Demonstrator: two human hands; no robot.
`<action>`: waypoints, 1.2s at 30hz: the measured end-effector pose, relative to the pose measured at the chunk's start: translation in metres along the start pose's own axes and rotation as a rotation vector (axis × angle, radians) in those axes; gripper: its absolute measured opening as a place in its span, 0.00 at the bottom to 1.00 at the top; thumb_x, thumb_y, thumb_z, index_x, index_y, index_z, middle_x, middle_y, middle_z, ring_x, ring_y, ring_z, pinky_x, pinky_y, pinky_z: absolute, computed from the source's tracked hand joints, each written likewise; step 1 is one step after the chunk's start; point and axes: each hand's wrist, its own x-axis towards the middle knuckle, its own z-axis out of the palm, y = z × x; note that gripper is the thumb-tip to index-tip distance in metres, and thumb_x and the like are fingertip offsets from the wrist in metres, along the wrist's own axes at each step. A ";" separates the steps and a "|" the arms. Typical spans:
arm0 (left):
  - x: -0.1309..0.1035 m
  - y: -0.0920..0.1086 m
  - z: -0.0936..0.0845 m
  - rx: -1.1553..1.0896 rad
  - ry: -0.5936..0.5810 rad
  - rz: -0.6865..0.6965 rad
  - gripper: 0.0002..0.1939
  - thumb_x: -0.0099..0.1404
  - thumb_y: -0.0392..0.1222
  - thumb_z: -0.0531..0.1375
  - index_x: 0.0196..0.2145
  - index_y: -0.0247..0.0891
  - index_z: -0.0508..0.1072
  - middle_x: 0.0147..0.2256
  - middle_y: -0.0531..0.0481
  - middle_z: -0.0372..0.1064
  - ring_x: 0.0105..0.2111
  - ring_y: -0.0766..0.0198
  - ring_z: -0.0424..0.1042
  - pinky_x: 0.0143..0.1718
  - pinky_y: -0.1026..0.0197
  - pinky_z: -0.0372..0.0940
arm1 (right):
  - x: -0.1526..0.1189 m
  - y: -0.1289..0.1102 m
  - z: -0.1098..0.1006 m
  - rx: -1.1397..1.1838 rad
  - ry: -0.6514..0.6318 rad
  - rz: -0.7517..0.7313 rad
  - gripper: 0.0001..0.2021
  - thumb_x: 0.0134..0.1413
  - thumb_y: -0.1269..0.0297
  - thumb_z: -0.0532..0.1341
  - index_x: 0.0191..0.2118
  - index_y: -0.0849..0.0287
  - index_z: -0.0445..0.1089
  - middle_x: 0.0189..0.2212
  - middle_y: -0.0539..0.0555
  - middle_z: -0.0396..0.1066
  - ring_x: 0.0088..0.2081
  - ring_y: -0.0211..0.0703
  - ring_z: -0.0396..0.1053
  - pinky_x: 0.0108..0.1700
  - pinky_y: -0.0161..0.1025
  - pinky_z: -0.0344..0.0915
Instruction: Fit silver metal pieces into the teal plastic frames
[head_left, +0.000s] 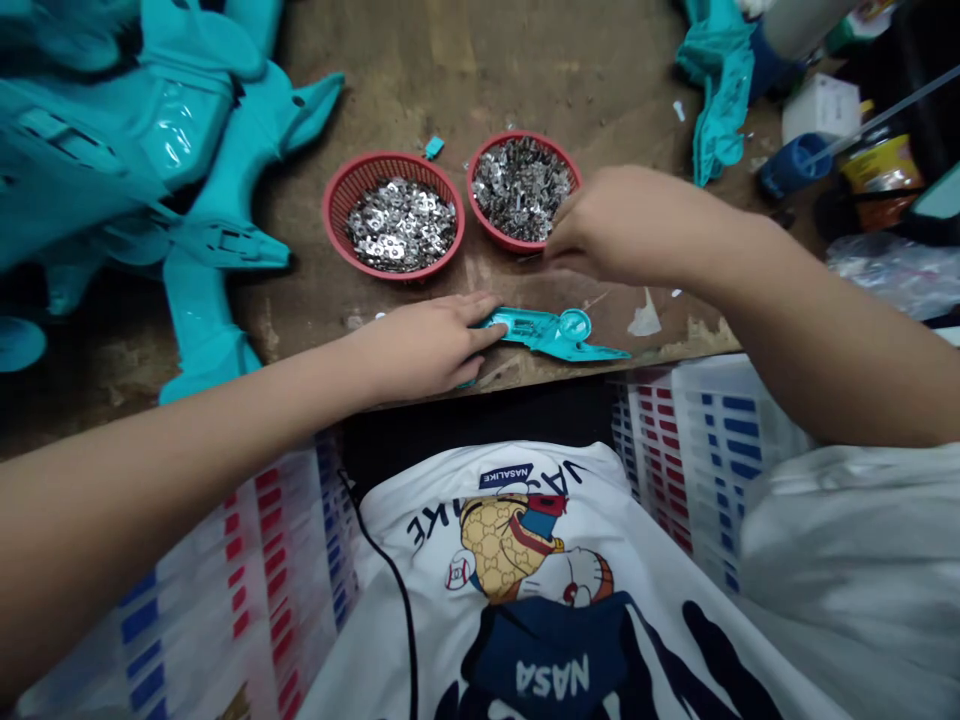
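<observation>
A teal plastic part lies near the front edge of the table. My left hand rests on its left end with the fingers spread. Just above the part, my right hand is at the lower right rim of the right red basket, fingertips pressed together and pointing down; what they hold, if anything, is too small to tell. Small metal clips fill that basket. To its left stands another red basket, which holds flat metal pieces.
Large teal plastic parts are piled at the left. More teal parts lie at the back right, beside a blue cup and a white box. Plastic crates stand below the table edge.
</observation>
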 end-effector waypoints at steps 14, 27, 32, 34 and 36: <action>0.009 0.001 0.015 -0.059 0.201 -0.142 0.19 0.81 0.42 0.54 0.53 0.36 0.84 0.63 0.33 0.81 0.58 0.43 0.85 0.62 0.42 0.80 | 0.004 0.015 0.060 -0.055 0.062 0.341 0.21 0.77 0.77 0.52 0.56 0.70 0.83 0.54 0.74 0.82 0.51 0.64 0.80 0.48 0.47 0.72; 0.011 -0.012 0.026 -0.176 0.392 -0.214 0.31 0.74 0.45 0.67 0.71 0.35 0.72 0.67 0.30 0.77 0.66 0.39 0.79 0.70 0.39 0.76 | -0.036 -0.057 0.025 0.011 -0.091 0.217 0.17 0.79 0.66 0.61 0.58 0.66 0.86 0.54 0.71 0.83 0.50 0.63 0.81 0.46 0.46 0.69; 0.009 -0.008 0.023 -0.043 0.257 -0.115 0.27 0.83 0.44 0.55 0.73 0.35 0.77 0.72 0.32 0.76 0.67 0.42 0.81 0.71 0.40 0.76 | -0.035 -0.057 0.032 0.018 -0.036 0.196 0.19 0.81 0.68 0.57 0.58 0.69 0.86 0.54 0.72 0.82 0.51 0.64 0.81 0.47 0.48 0.69; 0.008 -0.008 0.024 -0.026 0.261 -0.124 0.31 0.83 0.44 0.55 0.78 0.32 0.71 0.74 0.31 0.73 0.70 0.42 0.80 0.73 0.40 0.75 | -0.036 -0.058 0.033 0.034 -0.007 0.187 0.18 0.80 0.69 0.58 0.57 0.69 0.86 0.54 0.72 0.83 0.50 0.64 0.80 0.47 0.48 0.69; 0.008 -0.009 0.024 -0.006 0.270 -0.133 0.34 0.82 0.45 0.56 0.80 0.29 0.68 0.77 0.29 0.70 0.72 0.41 0.77 0.75 0.40 0.74 | -0.037 -0.060 0.033 0.047 0.012 0.180 0.18 0.80 0.69 0.59 0.57 0.69 0.86 0.53 0.72 0.83 0.50 0.63 0.80 0.47 0.47 0.69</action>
